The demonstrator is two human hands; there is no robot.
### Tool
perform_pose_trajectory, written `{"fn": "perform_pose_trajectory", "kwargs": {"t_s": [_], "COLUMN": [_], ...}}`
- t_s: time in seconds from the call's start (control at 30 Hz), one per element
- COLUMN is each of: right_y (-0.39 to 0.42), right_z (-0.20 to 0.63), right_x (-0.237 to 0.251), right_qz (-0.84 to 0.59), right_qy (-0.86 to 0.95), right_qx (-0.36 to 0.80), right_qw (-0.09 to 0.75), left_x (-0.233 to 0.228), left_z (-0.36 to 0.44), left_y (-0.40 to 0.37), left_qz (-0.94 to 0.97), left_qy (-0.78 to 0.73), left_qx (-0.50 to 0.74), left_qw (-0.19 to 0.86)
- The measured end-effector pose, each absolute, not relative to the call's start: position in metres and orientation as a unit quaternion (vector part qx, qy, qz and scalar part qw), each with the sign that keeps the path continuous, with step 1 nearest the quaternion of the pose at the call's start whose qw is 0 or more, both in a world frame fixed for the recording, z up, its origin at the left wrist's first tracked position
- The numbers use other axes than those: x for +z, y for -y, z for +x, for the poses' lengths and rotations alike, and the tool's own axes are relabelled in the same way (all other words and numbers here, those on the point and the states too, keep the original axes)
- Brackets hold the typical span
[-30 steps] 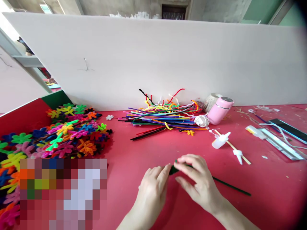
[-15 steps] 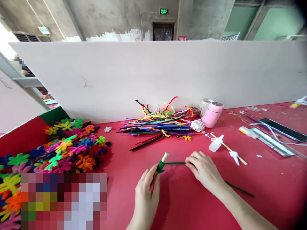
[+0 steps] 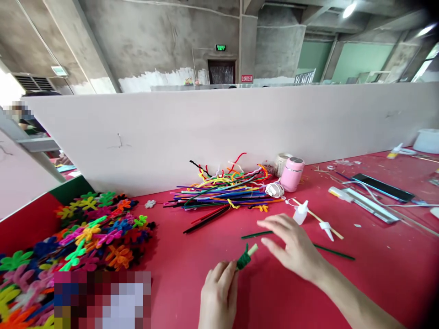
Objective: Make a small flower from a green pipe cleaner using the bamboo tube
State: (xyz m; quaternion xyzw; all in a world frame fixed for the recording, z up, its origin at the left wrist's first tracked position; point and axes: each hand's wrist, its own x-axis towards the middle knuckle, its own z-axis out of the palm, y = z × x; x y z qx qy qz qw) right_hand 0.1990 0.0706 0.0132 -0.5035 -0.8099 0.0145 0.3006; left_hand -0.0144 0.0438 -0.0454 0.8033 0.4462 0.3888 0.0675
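My left hand [image 3: 219, 292] is closed around a pale stick [image 3: 253, 249] whose upper part is wrapped in a green pipe cleaner [image 3: 243, 260]. A short green end sticks up from the wrap, and the lower part of the stick is hidden in my fingers. Just right of the stick tip, my right hand [image 3: 291, 249] is open, thumb and fingers apart, holding nothing. Green pipe cleaner [image 3: 257, 235] shows on the red table beyond that hand and again to the right of its wrist. Whether this is one length or two, I cannot tell.
Loose pipe cleaners [image 3: 219, 194] lie heaped by the white partition [image 3: 206, 128]. Colourful pipe-cleaner flowers [image 3: 92, 233] fill the left side. Toward the right are a pink canister [image 3: 292, 174], a glue bottle [image 3: 301, 213], a thin stick with a white nozzle [image 3: 325, 226] and a phone [image 3: 382, 187].
My right hand has let go of the green strand and spread its fingers. No strand now stretches from the stick to that hand. The stick leans further right, and my view has tilted up.
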Motion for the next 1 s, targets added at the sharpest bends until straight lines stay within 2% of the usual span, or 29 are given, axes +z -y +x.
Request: {"fn": "perform_pose_trajectory", "kwargs": {"t_s": [0.13, 0.37, 0.73, 1.0], "right_y": [-0.05, -0.045, -0.047, -0.057], "right_z": [0.173, 0.159, 0.172, 0.196], "right_x": [0.02, -0.004, -0.001, -0.002], "right_qz": [-0.441, -0.446, -0.456, -0.468], "right_qy": [0.858, 0.871, 0.867, 0.845], "right_qx": [0.064, 0.078, 0.088, 0.113], "right_qw": [0.257, 0.189, 0.181, 0.232], "left_x": [-0.05, -0.07, -0.065, -0.055], "left_z": [-0.018, -0.018, -0.021, -0.033], "left_y": [-0.045, -0.047, -0.052, -0.056], "left_qz": [0.855, 0.852, 0.857, 0.855], "left_qy": [-0.396, -0.394, -0.386, -0.414], "left_qx": [0.333, 0.327, 0.328, 0.296], "left_qw": [-0.039, -0.106, -0.095, -0.096]}}
